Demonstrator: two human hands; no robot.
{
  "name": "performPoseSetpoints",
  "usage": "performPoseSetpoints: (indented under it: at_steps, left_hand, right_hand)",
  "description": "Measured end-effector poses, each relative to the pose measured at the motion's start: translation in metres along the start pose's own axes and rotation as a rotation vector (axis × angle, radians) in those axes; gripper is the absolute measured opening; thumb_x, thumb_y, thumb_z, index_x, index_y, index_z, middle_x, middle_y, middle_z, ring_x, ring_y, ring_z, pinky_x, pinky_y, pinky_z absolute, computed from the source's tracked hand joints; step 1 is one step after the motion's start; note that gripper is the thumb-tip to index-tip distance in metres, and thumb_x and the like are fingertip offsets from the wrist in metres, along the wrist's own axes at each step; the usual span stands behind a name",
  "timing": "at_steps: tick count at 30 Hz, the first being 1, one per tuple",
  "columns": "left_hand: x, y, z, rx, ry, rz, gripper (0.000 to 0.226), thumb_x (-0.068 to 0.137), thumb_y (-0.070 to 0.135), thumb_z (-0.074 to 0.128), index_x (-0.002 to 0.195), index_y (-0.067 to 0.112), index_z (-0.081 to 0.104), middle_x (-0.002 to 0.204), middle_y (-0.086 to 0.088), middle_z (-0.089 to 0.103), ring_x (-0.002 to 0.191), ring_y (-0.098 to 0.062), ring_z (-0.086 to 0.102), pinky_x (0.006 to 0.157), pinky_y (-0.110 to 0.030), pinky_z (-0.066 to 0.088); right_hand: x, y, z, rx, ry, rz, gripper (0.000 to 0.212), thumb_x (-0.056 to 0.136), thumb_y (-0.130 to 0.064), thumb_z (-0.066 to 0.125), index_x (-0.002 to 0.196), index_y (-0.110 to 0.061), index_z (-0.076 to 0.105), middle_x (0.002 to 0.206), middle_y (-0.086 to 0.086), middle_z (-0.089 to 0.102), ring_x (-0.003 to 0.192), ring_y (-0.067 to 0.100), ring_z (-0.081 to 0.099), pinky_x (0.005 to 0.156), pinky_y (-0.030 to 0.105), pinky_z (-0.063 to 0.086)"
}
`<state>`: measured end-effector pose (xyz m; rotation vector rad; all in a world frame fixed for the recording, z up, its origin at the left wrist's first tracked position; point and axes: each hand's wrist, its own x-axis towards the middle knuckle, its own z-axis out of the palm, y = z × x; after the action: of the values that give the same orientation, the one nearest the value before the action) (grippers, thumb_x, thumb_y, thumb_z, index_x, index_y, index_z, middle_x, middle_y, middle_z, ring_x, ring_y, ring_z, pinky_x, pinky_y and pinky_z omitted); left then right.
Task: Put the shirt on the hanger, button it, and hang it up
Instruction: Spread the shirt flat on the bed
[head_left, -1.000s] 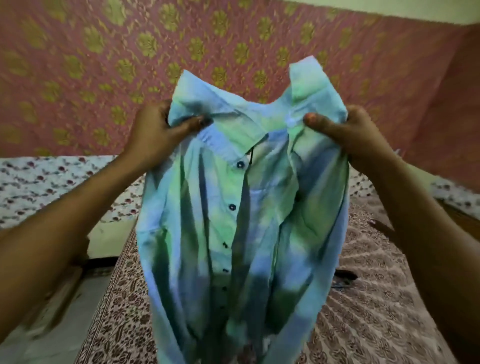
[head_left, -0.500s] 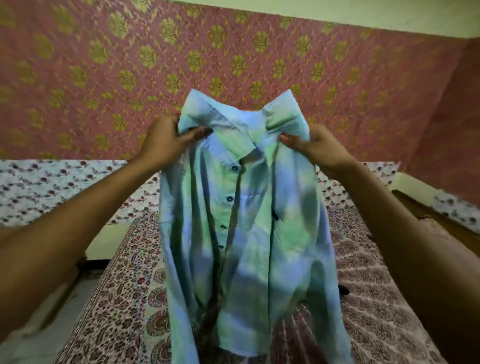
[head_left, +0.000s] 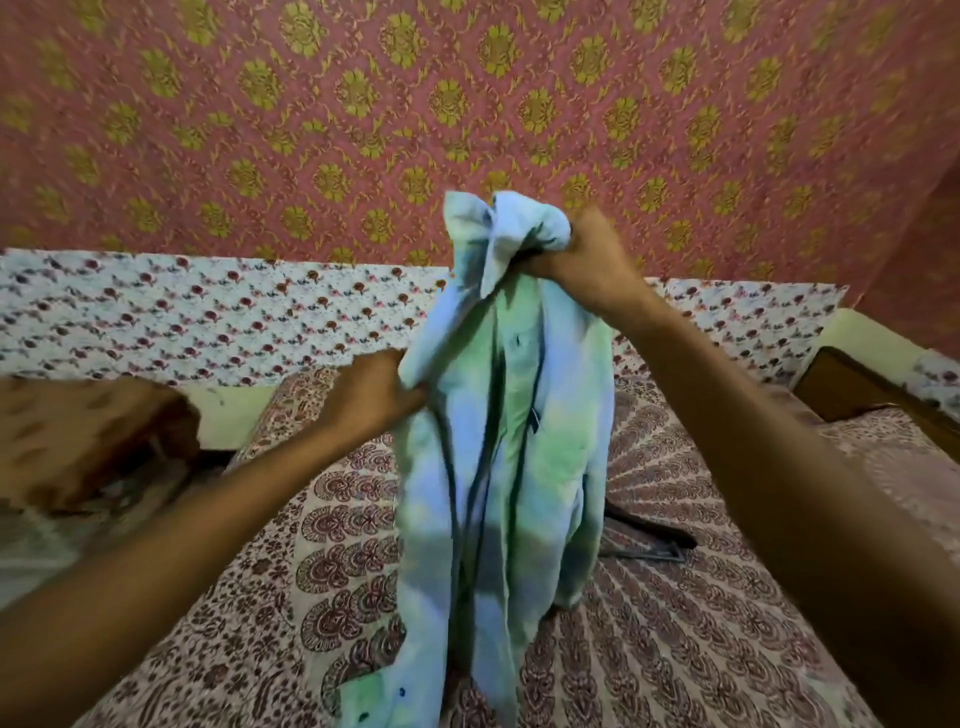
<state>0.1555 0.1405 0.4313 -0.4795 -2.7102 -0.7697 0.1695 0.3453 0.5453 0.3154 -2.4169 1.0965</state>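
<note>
Nearest the camera, two bare forearms reach in from the lower corners; between them the blue-and-green shirt (head_left: 519, 467) hangs in long folds, its lower end crumpled on the bed (head_left: 727, 623), where a few dark buttons show near the hem; the bed carries a bedspread (head_left: 322, 571) printed in maroon paisley; just right of the shirt, on that bedspread, lies what looks to be the dark hanger (head_left: 649, 540), partly hidden by the cloth and apart from both hands; farther out, the left hand (head_left: 374, 400) has its grip clenched on a fold at the shirt's left side, partway down; higher and farther, the right hand (head_left: 587, 254) has its grip clenched round the bunched collar, holding the garment up so that the collar points stick out above the fist; to the far left sits a blurred brown shape (head_left: 88, 436), too smeared to tell; beyond the bed runs a white floral sheet (head_left: 208, 322), and behind it a pink cloth (head_left: 467, 104) with gold flower motifs covers the wall.
</note>
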Motion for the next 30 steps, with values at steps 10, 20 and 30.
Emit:
performPoseSetpoints:
  at_steps: [10, 20, 30]
  left_hand:
    - [-0.032, -0.08, 0.001, -0.715, 0.127, -0.339, 0.017, 0.089, -0.002, 0.051, 0.088, 0.013, 0.057, 0.08, 0.0, 0.057, 0.083, -0.021, 0.052, 0.071, -0.017, 0.048]
    - [0.002, 0.037, -0.038, -0.808, -0.051, 0.161, 0.043, 0.074, 0.031, 0.064, 0.114, 0.022, 0.049, 0.105, 0.01, 0.063, 0.09, 0.004, 0.063, 0.084, -0.02, 0.052]
    - [0.033, 0.021, -0.07, -0.846, 0.318, 0.072, 0.029, 0.078, 0.026, 0.06, 0.106, 0.02, 0.057, 0.095, 0.007, 0.063, 0.085, -0.003, 0.062, 0.082, -0.028, 0.053]
  right_hand:
    - [-0.01, 0.036, -0.016, 0.105, -0.001, 0.067, 0.035, 0.072, -0.018, 0.077, 0.096, 0.005, 0.069, 0.1, 0.024, 0.069, 0.096, 0.028, 0.066, 0.085, 0.053, 0.051]
    - [-0.015, -0.012, 0.015, 0.127, -0.219, -0.16, 0.016, 0.076, -0.009, 0.074, 0.091, -0.014, 0.068, 0.086, 0.002, 0.067, 0.059, -0.01, 0.054, 0.062, 0.016, 0.046]
    - [-0.059, 0.073, 0.02, -0.054, -0.529, 0.217, 0.029, 0.088, -0.019, 0.06, 0.071, 0.003, 0.054, 0.066, 0.02, 0.05, 0.057, 0.015, 0.047, 0.061, 0.026, 0.044]
